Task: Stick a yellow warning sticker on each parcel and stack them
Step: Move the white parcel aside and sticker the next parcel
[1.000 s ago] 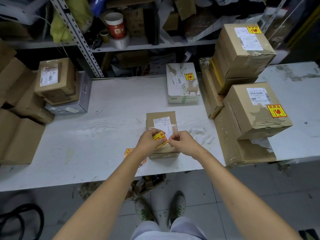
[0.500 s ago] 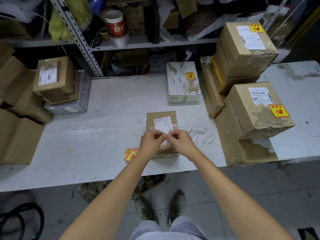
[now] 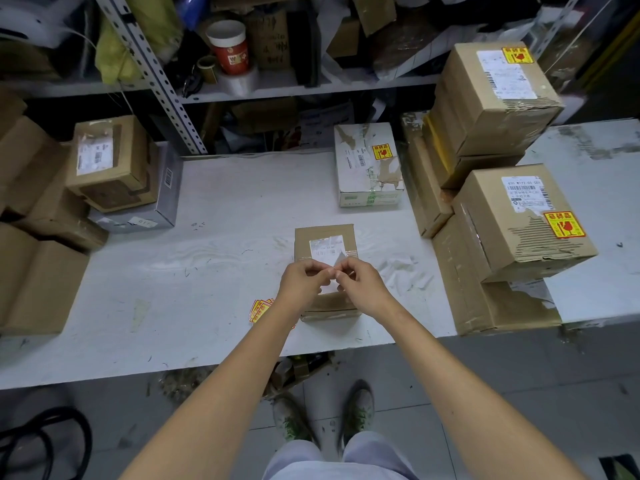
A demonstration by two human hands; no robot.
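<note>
At the near edge of the white table [image 3: 207,271], centre: a small brown parcel [image 3: 325,237] lying flat, its top bearing strips of clear tape and a white shipping label with a barcode, the print too small to read. Above its near half the left hand [image 3: 303,282] and right hand [image 3: 363,285] meet, fingertips curled together and pinching a pale slip [image 3: 333,270] between them; the slip's white side faces the camera, with no print showing. Just left of the parcel, partly under the left wrist, loose yellow stickers [image 3: 259,308] lie on the table. Similar yellow stickers, with red characters and a broken-glass symbol, sit on the white box [image 3: 367,174] behind and on two cartons stacked at right: the upper carton [image 3: 491,109] and the nearer carton [image 3: 512,244], whose label has a line beginning 630. On the shelf stands a red cup [image 3: 230,46].
</note>
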